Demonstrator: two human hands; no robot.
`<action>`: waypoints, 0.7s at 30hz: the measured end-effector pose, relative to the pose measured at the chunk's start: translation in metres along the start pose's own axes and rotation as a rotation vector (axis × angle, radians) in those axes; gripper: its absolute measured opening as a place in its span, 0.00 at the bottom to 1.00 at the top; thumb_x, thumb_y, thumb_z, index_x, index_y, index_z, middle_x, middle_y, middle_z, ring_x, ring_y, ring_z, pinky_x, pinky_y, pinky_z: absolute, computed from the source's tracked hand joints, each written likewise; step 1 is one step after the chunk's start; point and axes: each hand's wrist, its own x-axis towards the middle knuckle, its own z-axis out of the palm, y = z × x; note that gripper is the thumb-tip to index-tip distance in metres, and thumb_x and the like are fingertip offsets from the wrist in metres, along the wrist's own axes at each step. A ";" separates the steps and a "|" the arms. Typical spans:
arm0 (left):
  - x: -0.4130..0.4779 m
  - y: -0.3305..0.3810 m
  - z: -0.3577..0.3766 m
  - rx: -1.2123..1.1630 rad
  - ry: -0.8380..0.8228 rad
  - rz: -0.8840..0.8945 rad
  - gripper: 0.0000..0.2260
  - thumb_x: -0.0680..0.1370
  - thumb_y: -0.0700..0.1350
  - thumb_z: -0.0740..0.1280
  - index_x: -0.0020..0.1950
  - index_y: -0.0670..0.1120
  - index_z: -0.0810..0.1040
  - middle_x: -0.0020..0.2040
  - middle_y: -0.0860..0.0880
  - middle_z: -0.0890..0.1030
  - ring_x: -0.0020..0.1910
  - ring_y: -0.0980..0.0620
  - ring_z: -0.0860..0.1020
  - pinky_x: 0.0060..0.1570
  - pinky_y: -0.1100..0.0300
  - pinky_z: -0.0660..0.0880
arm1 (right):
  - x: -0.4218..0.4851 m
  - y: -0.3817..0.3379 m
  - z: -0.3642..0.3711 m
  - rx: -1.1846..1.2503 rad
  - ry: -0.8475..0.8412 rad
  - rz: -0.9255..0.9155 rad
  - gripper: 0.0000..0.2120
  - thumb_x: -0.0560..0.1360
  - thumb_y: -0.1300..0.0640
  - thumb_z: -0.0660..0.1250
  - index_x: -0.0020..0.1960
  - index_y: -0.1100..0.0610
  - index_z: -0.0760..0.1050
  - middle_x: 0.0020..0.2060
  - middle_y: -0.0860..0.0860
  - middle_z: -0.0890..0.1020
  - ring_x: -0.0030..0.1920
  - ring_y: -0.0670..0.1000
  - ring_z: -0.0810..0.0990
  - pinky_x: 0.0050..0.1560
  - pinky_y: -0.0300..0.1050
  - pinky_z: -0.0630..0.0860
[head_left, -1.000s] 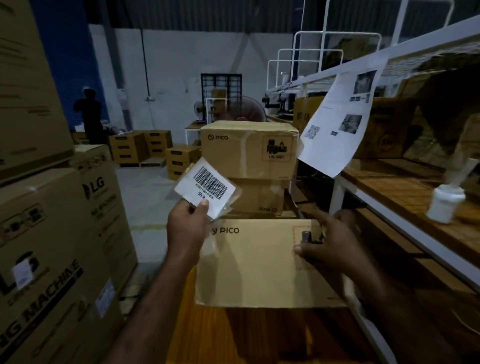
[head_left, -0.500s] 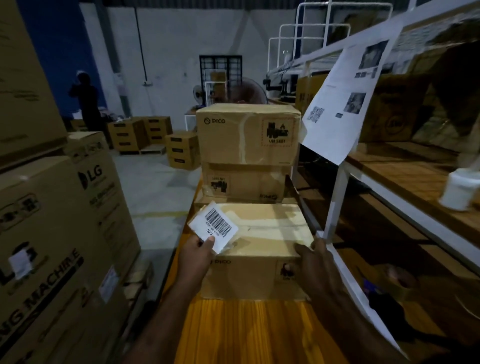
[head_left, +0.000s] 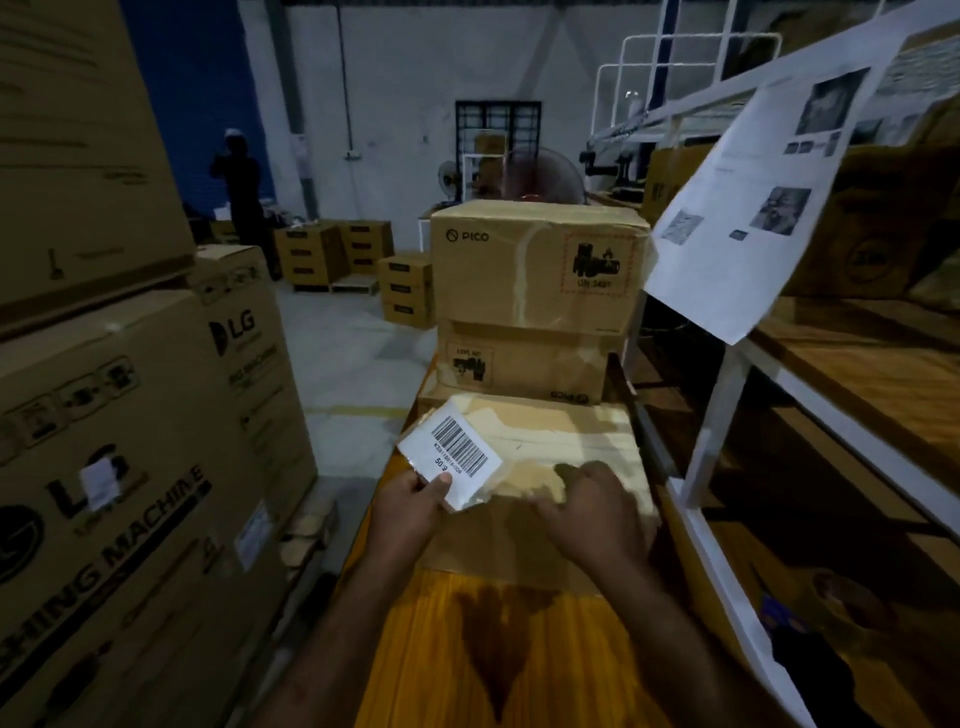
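1. Sitting flat now, the carton (head_left: 566, 441) rests on the wooden cart (head_left: 457, 654) before the PICO stack (head_left: 524, 275); a second ago I held it tilted.
2. My right hand (head_left: 597, 517) has moved from the carton's side onto its top, fingers bent; whether they grip anything, I cannot tell.
3. My left hand (head_left: 408, 517) pinches the barcode label (head_left: 453, 458), lowered over the carton's left corner, ready for sticking, I judge.

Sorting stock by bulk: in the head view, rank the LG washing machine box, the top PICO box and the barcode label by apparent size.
1. LG washing machine box, though nearest the camera
2. top PICO box
3. barcode label
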 end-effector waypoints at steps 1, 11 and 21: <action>-0.002 -0.002 -0.006 0.005 -0.009 -0.013 0.04 0.80 0.43 0.66 0.52 0.47 0.81 0.51 0.48 0.84 0.47 0.53 0.83 0.47 0.54 0.81 | -0.002 -0.014 0.000 0.208 -0.023 -0.037 0.26 0.75 0.38 0.64 0.69 0.50 0.72 0.64 0.52 0.75 0.62 0.52 0.75 0.58 0.47 0.72; -0.058 -0.040 -0.114 -0.006 0.111 -0.163 0.12 0.75 0.46 0.73 0.48 0.36 0.82 0.45 0.34 0.85 0.40 0.43 0.81 0.42 0.44 0.76 | -0.034 -0.118 0.057 0.981 -0.526 -0.168 0.06 0.78 0.58 0.68 0.44 0.59 0.81 0.40 0.54 0.86 0.40 0.53 0.86 0.39 0.49 0.82; -0.195 -0.089 -0.239 -0.230 0.601 -0.225 0.07 0.78 0.42 0.70 0.45 0.37 0.83 0.44 0.31 0.83 0.38 0.45 0.79 0.38 0.58 0.74 | -0.159 -0.226 0.116 0.923 -1.016 -0.386 0.07 0.77 0.59 0.69 0.46 0.63 0.81 0.41 0.54 0.87 0.41 0.51 0.86 0.39 0.43 0.82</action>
